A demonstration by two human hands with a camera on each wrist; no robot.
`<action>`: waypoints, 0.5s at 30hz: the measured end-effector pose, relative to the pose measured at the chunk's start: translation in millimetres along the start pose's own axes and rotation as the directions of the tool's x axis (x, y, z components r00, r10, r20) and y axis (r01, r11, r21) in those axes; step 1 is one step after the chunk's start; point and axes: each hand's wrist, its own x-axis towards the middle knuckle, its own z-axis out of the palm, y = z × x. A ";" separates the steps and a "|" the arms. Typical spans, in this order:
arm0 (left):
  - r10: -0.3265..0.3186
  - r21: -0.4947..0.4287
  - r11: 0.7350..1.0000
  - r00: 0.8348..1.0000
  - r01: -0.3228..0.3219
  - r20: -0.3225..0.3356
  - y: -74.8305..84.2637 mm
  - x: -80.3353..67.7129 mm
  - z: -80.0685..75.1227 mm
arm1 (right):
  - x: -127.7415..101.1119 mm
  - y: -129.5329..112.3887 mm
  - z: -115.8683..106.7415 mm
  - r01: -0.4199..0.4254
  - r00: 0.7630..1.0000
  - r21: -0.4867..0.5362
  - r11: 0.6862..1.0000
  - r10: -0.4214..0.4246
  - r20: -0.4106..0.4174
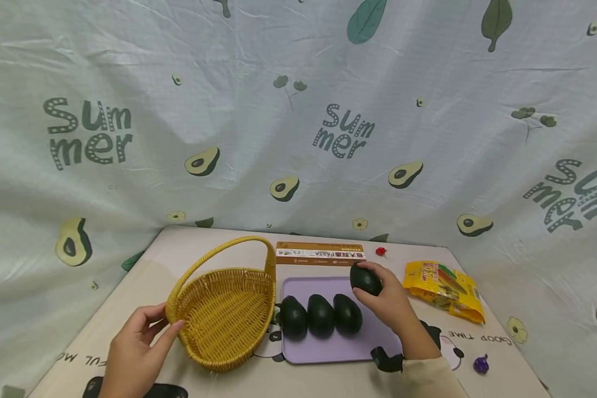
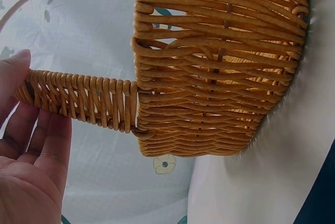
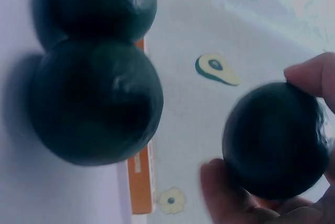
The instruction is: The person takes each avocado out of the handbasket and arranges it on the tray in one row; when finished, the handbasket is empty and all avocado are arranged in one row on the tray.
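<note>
A yellow wicker basket (image 1: 221,323) with a tall hoop handle stands left of the middle of the table, and nothing lies in it. My left hand (image 1: 138,351) pinches the basket's handle on its left side, thumb on one face and fingers on the other, as the left wrist view shows. In my right hand (image 1: 389,298) is a dark green avocado (image 1: 365,279), held above the right part of a lilac tray (image 1: 338,352). Three more avocados (image 1: 320,316) lie in a row on the tray's left and middle, the nearer two large in the right wrist view.
Behind the tray lies a brown and white pasta box (image 1: 320,254). A yellow printed bag (image 1: 445,290) lies at the right, with a small red object (image 1: 380,251) behind it and a small purple object (image 1: 481,364) nearer. A printed curtain (image 1: 298,121) hangs around the table.
</note>
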 end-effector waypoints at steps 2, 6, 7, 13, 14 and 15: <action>0.005 -0.002 1.000 1.000 -0.005 -0.007 -0.2 0.0 -0.4 | -0.7 3.6 -0.3 -0.023 1.000 0.008 1.000 0.023 -0.001; 0.010 -0.009 1.000 1.000 -0.010 -0.011 -0.2 -0.1 -0.9 | -2.6 11.8 -0.8 -0.070 0.998 0.017 0.997 0.070 -0.004; 0.012 -0.008 1.000 1.000 -0.012 -0.013 0.0 0.0 -0.9 | -3.4 14.1 -0.7 -0.085 0.996 0.021 0.996 0.085 -0.001; 0.022 -0.010 1.000 1.000 -0.022 -0.017 -0.1 0.4 -0.4 | -7.0 26.7 0.8 -0.140 0.990 0.039 0.989 0.140 -0.001; 0.022 -0.010 1.000 1.000 -0.022 -0.019 -0.3 0.4 -0.2 | -7.3 28.5 1.1 -0.143 0.990 0.037 0.989 0.143 -0.004; 0.022 -0.009 1.000 1.000 -0.022 -0.022 -0.5 0.3 0.0 | -7.5 29.9 1.4 -0.143 0.990 0.034 0.989 0.144 -0.007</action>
